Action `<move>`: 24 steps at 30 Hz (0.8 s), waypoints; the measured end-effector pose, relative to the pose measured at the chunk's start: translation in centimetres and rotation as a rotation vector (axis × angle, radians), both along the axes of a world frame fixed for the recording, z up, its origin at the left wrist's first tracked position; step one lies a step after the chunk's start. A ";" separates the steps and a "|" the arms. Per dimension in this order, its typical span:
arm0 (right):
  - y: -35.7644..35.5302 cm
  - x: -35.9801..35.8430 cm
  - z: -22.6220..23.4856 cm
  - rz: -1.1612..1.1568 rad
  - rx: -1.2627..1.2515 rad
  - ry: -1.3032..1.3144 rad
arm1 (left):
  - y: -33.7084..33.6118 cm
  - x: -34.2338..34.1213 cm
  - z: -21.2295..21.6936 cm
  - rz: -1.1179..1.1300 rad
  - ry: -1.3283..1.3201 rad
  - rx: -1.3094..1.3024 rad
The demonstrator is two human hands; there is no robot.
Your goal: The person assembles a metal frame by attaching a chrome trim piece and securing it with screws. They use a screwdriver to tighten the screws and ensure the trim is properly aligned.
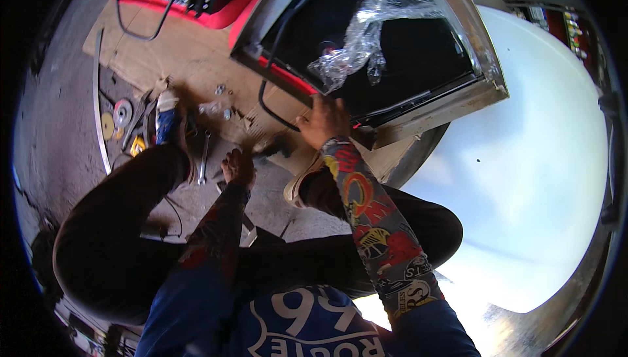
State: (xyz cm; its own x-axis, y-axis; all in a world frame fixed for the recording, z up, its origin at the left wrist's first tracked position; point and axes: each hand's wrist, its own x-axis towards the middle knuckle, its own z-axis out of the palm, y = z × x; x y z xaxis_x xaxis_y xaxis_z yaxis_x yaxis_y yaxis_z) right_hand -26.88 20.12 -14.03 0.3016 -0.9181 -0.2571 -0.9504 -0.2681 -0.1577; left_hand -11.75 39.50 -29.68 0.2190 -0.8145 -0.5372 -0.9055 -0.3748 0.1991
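Note:
A tilted seat base (425,112) with a metal frame, black underside and red upholstery lies in front of me, toward the right. Clear plastic film (366,33) hangs across it. At its near corner, my right hand (324,121) is closed over the frame edge, beside the end of a bent black bar (267,105). Lower and to the left, my left hand (239,167) hangs above the floor with its fingers curled. Whatever it holds, if anything, is hidden. A combination wrench (204,157) lies on the floor just left of that hand.
Cardboard (190,63) covers the floor ahead, with small nuts (220,89) on it. On the left are grinding discs (122,113), a yellow tape measure (137,146) and a long metal strip (99,102). A large white curved panel (523,161) fills the right side. Another red seat (222,14) stands farther off.

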 end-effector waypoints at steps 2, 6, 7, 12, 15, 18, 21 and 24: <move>-1.0 0.6 -0.9 -0.030 0.054 0.065 | -0.5 0.3 -0.3 -0.066 -0.001 0.013; -3.0 0.2 -1.0 -0.103 0.198 -0.067 | -2.6 1.6 1.0 -0.158 0.206 0.120; -3.1 0.2 -0.8 -0.116 0.179 -0.066 | -3.1 1.8 1.7 -0.161 0.281 0.219; -3.1 -0.3 0.1 -0.136 0.229 -0.162 | -5.1 2.3 5.9 -0.258 0.443 0.237; -3.4 -0.4 0.0 -0.132 0.282 -0.147 | -6.3 3.1 9.5 -0.398 0.495 0.325; -3.5 -0.8 -0.5 -0.115 0.293 -0.210 | -6.9 4.9 14.6 -0.623 0.426 0.176; -4.2 -1.5 -1.1 -0.073 0.284 -0.355 | -6.4 5.9 20.8 0.184 0.743 0.208; -4.7 -1.9 -1.6 -0.064 0.325 -0.369 | -6.8 6.0 25.3 0.178 0.886 -0.014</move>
